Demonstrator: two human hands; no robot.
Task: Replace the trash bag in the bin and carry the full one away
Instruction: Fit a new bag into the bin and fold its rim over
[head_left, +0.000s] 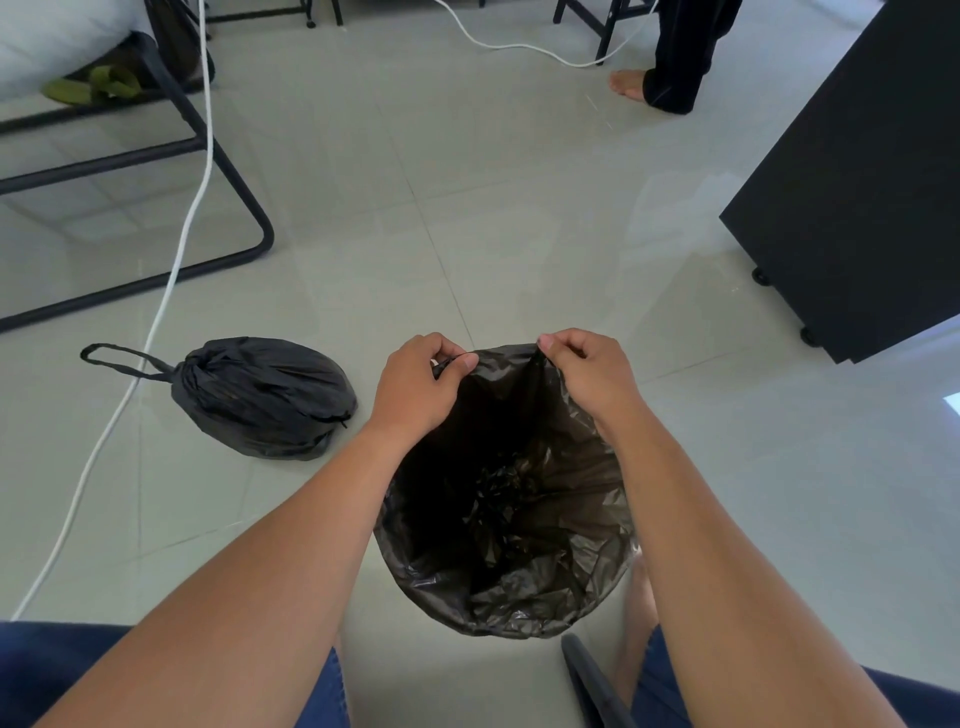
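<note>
Fingers (470, 362) of both hands pinch new bag (509, 499) rim, mouth upward.

the fresh bag (519, 493) is showing glossy black, the tied full bag (265, 397) a duller black (charcoal in its folds). the floor tiles (493, 208) are gleaming pale grey-green; the cable (176, 260) is running white.

This looks like a room in a home: a glossy pale grey tiled floor (519, 208), a black metal tube frame (228, 171) carrying white bedding (57, 41), a long white cable (192, 208) trailing across the tiles, and a barefoot person (631, 85) standing nearby.
</note>
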